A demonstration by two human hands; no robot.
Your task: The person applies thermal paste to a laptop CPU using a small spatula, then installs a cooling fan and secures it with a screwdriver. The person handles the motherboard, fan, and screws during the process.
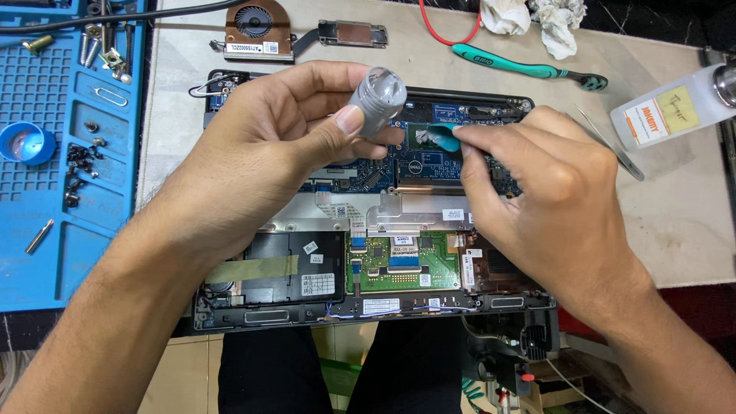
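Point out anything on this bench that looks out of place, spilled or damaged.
Nothing looks spilled or broken. The laptop lies opened, its fan and heatsink removed and set on the mat behind it. Crumpled tissues sit at the mat's far edge, and loose screws lie scattered in the blue tray.

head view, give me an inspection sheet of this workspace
surface: beige mat beside a blue repair mat.
job's things: opened laptop; small grey jar; teal spatula on the chip.
clutter: detached fan with heatsink, teal toothbrush, crumpled tissues, clear liquid bottle, loose screws.
grippers: left hand holds the jar; right hand pinches the spatula.
cables: red wire; black cable.
surroundings: tiled floor.
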